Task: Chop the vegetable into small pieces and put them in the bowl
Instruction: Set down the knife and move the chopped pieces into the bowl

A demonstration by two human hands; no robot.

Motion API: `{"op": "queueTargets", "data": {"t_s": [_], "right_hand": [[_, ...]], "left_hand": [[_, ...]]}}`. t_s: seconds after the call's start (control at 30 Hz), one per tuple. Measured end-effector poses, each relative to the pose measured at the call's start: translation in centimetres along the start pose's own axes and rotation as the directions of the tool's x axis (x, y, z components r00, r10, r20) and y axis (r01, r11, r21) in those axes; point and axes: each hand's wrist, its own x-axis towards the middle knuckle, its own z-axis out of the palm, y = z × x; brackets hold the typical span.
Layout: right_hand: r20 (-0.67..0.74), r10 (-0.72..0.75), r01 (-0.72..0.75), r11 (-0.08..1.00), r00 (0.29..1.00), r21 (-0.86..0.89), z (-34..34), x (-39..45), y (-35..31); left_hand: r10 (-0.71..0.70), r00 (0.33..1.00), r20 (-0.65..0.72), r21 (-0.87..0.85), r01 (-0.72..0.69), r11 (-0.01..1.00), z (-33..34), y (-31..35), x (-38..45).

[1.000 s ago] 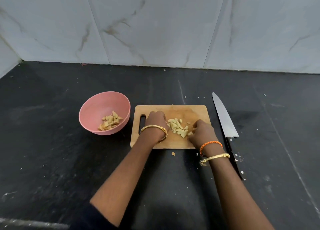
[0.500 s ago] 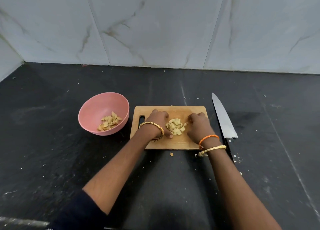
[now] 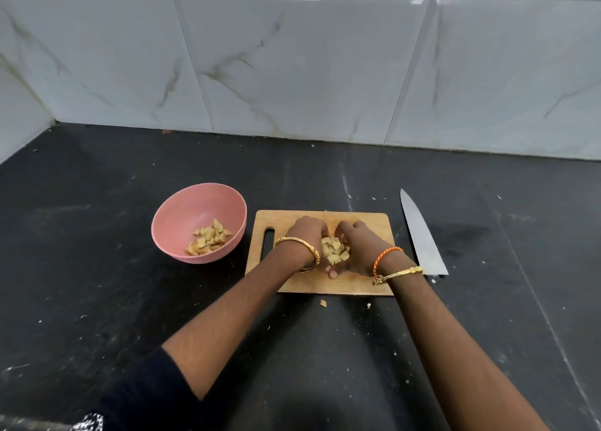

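1. Vegetable pieces [image 3: 335, 252] now sit in one tight heap at the middle of the cutting board [image 3: 367, 284]; a second ago they lay scattered across it.
2. Your left hand [image 3: 305, 239] and right hand [image 3: 357, 247] have closed in from either side, and their fingers curl around the heap, cupping it between the palms.
3. Both hands press against the pile and rest low on the board; the heap does not look lifted yet.
4. That means the chopping on this batch looks finished, and you are at the scoop-and-carry step.
5. Knife [image 3: 419, 235] lies flat on the dark surface [image 3: 97, 300] just past the board's right edge, untouched.
6. Pink bowl [image 3: 169, 235] waits just off the board's left edge, already holding an earlier load of chopped pieces.
7. One stray piece [image 3: 323, 303] sits on the surface right below the board's near edge; a smaller fleck lies further right along it.
8. Next call, as I read it: keep the palms tight, lift, swing left over the bowl and release. Loose small cubes could slip out underneath, so watch the gap at the bottom of your hands.
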Motion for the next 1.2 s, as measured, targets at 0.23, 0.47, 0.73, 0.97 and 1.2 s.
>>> {"op": "queueTargets", "data": {"t_s": [0.23, 0.47, 0.73, 0.97, 1.2], "right_hand": [[-0.059, -0.036, 0.036, 0.999, 0.998, 0.005, -0.2, 0.0, -0.2], [-0.058, 0.014, -0.012, 1.0, 0.998, 0.028, -0.7, 0.2, -1.0], [-0.091, 0.028, -0.021, 0.997, 0.995, 0.072, -0.9, 0.2, -1.5], [-0.12, 0.066, -0.042, 0.981, 0.991, 0.188, -0.6, 0.1, -1.0], [-0.095, 0.096, -0.071, 0.969, 0.991, 0.237, -1.1, 0.2, -1.5]], "left_hand": [[0.021, 1.0, 0.007, -0.05, -0.02, 0.999, 0.1, -0.2, 0.5], [0.043, 0.998, 0.043, -0.052, -0.041, 0.998, -0.5, -0.3, 0.6], [0.015, 0.993, 0.121, -0.112, -0.002, 0.994, -1.5, -0.1, 0.8], [0.0, 0.987, 0.158, -0.191, 0.031, 0.981, -2.1, -0.4, 0.9], [-0.031, 0.991, 0.128, -0.243, 0.062, 0.968, -2.3, -0.5, 0.8]]}}
